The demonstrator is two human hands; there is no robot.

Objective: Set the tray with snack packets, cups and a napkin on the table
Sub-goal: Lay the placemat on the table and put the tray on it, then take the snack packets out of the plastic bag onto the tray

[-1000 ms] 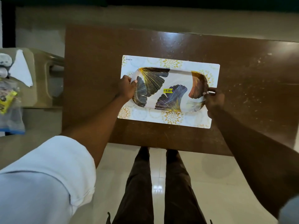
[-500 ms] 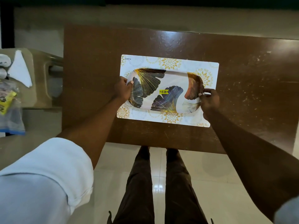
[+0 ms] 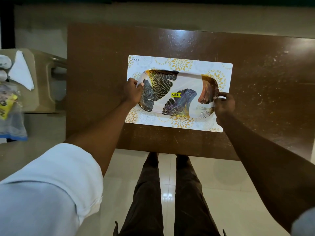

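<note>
A white oval tray point(image 3: 185, 82) printed with dark and gold leaves and a yellow price sticker lies on a white placemat point(image 3: 180, 63) with gold flowers, on the brown table point(image 3: 255, 65). My left hand point(image 3: 133, 91) grips the tray's left rim. My right hand point(image 3: 224, 105) pinches its right rim. At the far left, on a beige chair point(image 3: 42, 82), lie a folded white napkin point(image 3: 21, 70), white cups point(image 3: 4, 65) and snack packets point(image 3: 8, 108) in clear plastic, partly cut off by the frame edge.
The table's near edge runs just above my feet. My dark trouser legs point(image 3: 167, 193) stand on a glossy tiled floor point(image 3: 221, 193). The chair sits directly left of the table. A pale wall runs behind the table.
The tray has shifted slightly left and toward me on the placemat, with both hands still holding its ends.
</note>
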